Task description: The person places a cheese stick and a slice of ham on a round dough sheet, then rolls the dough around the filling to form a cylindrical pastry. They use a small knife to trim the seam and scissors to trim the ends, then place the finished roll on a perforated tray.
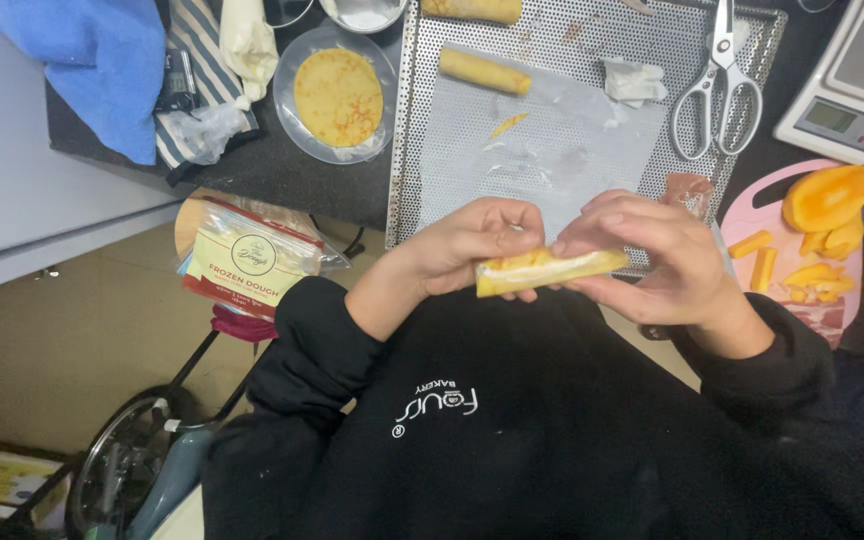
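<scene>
Left hand (pixel 467 245) and right hand (pixel 652 265) both grasp a rolled crepe (pixel 549 269) at frame centre, fingers curled over its top, thumbs under. Crepe roll: soft, thin yellow skin, tube-shaped, white cream showing along the open seam, lying nearly level and held in the air over the black sweatshirt (pixel 552 430). Just behind the hands, a perforated metal tray (pixel 417 120) on the dark surface (pixel 272 170), lined with a clear smeared sheet. On the tray: finished roll (pixel 484 71) upper centre, scissors (pixel 719 90) upper right. Upper left of the tray, flat round crepe (pixel 338 96) on a clear plate. Right edge: pink cutting board (pixel 752 215) with orange mango pieces (pixel 829 197); white scale (pixel 847 85) above. Left: bagged dough packet (pixel 249 262), blue cloth (pixel 102 60).
</scene>
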Demonstrator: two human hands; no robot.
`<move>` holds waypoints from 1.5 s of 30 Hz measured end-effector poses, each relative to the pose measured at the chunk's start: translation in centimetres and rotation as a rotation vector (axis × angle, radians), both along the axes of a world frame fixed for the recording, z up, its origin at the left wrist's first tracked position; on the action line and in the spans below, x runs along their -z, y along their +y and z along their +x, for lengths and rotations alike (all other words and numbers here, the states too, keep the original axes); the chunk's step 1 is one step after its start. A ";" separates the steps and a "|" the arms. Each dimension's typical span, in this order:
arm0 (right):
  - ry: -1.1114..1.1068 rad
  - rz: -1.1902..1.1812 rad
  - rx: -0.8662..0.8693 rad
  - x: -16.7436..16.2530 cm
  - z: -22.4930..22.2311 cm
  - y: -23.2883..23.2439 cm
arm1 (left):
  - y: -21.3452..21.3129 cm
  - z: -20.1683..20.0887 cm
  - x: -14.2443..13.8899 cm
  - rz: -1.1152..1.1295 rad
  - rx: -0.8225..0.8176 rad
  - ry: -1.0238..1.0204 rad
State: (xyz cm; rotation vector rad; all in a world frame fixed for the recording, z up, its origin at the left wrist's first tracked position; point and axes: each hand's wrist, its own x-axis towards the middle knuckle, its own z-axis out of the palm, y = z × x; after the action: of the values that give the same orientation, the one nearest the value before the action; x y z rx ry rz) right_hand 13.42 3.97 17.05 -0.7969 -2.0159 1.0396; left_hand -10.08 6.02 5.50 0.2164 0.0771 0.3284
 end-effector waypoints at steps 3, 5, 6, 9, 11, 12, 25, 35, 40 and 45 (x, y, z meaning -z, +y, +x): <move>0.064 -0.192 -0.022 0.2 0.3 -0.1 | 0.0 0.1 -1.1 0.027 0.046 0.003; 0.087 -0.251 0.056 0.8 0.5 -0.4 | 0.1 -0.1 -1.8 0.058 0.046 0.042; 0.074 -0.236 0.129 1.4 0.3 -0.5 | 0.0 -0.1 -2.1 0.104 -0.013 0.089; 0.201 -0.357 0.300 2.9 0.7 -0.6 | -0.2 0.1 -2.4 0.224 -0.187 0.243; 0.313 -0.484 0.345 4.2 0.6 -0.6 | -0.4 0.8 -2.0 0.272 -0.316 0.378; 0.349 -0.539 0.354 4.9 0.4 -0.7 | -0.6 1.0 -1.7 0.297 -0.372 0.401; 0.268 -0.345 0.497 8.8 -2.3 -3.9 | -1.1 2.8 1.0 0.265 -0.579 0.503; -0.648 0.073 0.765 15.4 5.3 3.1 | -0.7 -0.9 2.7 0.177 -0.593 0.671; -0.753 0.211 0.673 17.0 6.2 5.6 | -1.2 -1.4 3.7 0.146 -0.611 0.666; -0.759 0.138 0.792 17.0 6.8 6.6 | -1.6 -1.9 3.8 0.134 -0.597 0.680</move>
State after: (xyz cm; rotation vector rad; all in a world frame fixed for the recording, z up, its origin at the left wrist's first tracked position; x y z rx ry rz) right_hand 20.22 10.59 0.08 -1.9021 -1.9759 0.1255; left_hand -11.94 4.43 1.71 0.4315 0.8040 0.8458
